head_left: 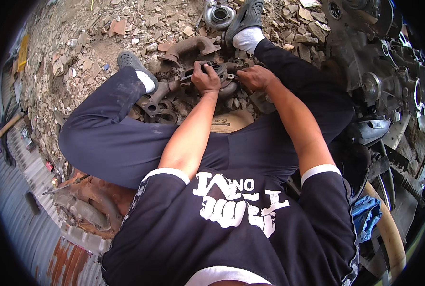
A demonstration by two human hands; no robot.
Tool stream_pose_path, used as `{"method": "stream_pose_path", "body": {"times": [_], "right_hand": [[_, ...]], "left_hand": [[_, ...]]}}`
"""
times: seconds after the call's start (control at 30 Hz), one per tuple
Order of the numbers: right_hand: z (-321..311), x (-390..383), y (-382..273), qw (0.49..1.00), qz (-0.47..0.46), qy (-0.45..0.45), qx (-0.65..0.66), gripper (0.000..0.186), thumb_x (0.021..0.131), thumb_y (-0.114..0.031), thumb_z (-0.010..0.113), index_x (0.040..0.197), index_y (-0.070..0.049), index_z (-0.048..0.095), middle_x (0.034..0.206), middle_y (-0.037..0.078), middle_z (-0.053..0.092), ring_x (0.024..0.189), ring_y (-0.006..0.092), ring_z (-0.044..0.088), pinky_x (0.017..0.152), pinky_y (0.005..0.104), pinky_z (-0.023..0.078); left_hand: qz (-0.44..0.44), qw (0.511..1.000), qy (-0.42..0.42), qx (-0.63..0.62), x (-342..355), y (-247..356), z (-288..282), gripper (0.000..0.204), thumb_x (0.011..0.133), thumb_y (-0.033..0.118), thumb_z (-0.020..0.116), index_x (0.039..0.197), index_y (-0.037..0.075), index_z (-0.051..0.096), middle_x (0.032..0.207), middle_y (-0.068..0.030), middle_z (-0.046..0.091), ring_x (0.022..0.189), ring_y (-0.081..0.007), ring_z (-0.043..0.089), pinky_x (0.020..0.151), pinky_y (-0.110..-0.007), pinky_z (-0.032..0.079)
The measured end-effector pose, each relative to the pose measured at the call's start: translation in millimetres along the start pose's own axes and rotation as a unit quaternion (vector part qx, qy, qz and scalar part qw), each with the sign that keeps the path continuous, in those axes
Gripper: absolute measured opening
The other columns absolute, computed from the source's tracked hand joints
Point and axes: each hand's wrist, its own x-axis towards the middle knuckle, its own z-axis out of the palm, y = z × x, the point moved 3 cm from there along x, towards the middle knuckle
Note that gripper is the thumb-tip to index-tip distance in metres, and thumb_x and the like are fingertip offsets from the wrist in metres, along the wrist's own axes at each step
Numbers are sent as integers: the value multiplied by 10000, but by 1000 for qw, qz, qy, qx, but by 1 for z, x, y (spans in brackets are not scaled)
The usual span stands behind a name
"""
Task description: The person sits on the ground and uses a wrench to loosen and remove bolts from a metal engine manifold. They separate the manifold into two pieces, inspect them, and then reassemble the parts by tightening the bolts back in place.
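Note:
Between my legs, a rusty exhaust manifold (221,73) with a flat flange is in my hands. The fingers of my left hand (206,77) are wrapped over its left part. At its right end, my right hand (257,77) is closed on the metal with bent fingers; their tips are partly hidden. Just beyond lies a curved brown manifold (188,48). A branched manifold with a holed flange (151,106) rests by my left shin.
Broken stone and tile pieces (98,52) cover the ground. A turbocharger (218,15) lies by my right shoe. Metal engine parts (372,86) are heaped on the right, near a blue cloth (366,214). At left are corrugated sheets (19,200) and a rusty casting (86,205).

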Motion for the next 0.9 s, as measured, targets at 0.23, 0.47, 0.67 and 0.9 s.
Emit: {"method": "stream_pose_path", "body": {"times": [0.23,0.47,0.67,0.9], "right_hand": [[-7,14,0,999,-47,-24,8,278,998,-322,558,888,-71,604,725,207,663,737,434,667,647,544,512],[-3,17,4,998,-60,-32,2,262,991,-327,578,930,-76,623,725,197,669,735,425,673,642,540,521],[10,19,15,990,-130,41,19,191,944,-250,665,906,-70,612,731,153,649,674,388,658,561,497,510],[24,34,38,982,-179,68,-2,177,943,-299,659,974,-126,637,835,128,658,679,366,672,578,478,533]], "left_hand": [[-29,999,26,-2,-8,-17,-7,264,886,256,503,861,12,599,762,-214,649,730,-444,635,675,-509,479],[-37,998,38,-18,-11,-18,-10,278,880,243,499,899,-7,618,780,-238,650,738,-461,632,677,-506,485],[-40,998,37,-22,-14,-23,-8,307,881,242,496,960,-16,643,812,-235,664,740,-443,646,688,-482,499],[-47,998,29,-29,-11,-22,-12,297,875,239,503,960,-17,629,803,-245,649,741,-451,634,680,-494,487]]}}
